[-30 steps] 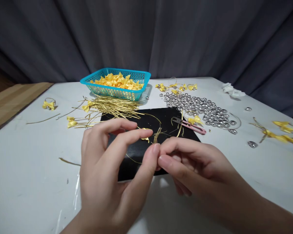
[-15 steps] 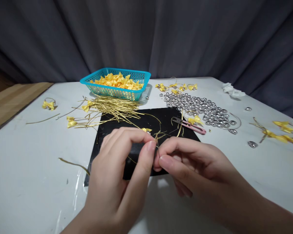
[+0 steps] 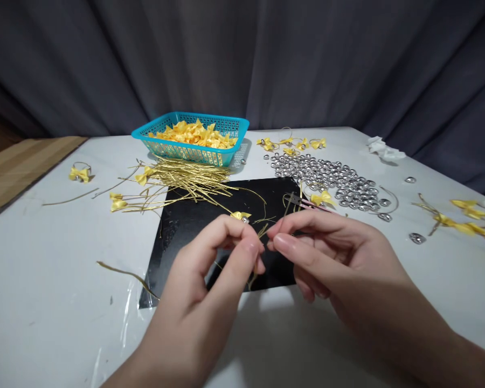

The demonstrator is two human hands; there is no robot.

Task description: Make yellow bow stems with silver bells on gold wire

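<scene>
Above the black mat [image 3: 173, 258], my left hand [image 3: 210, 285] is closed in a pinch on gold cord [image 3: 262, 230], whose short ends stick up past the fingertips. Close beside it, the thumb and forefinger of my right hand [image 3: 339, 258] pinch a thin strand [image 3: 289, 207] that points upward. Whether the strand joins the cord is hard to see. A yellow ribbon bow [image 3: 239, 215] with a silver bead lies just beyond my left fingers. Behind my right hand are pink-handled snips [image 3: 303, 202], partly covered by it.
A blue basket [image 3: 141, 133] holds many yellow bows, with a pile of gold cords [image 3: 189, 175] before it. Silver beads [image 3: 327, 175] spread at the back right. Finished-looking bows [image 3: 303, 144], loose bows [image 3: 461, 223] and crumpled white tissue [image 3: 383, 149] lie about.
My right hand has moved slightly up and away from my left, its strand now pointing upward. It now covers more of the snips. The left hand keeps its pinch, shifted a little lower.
</scene>
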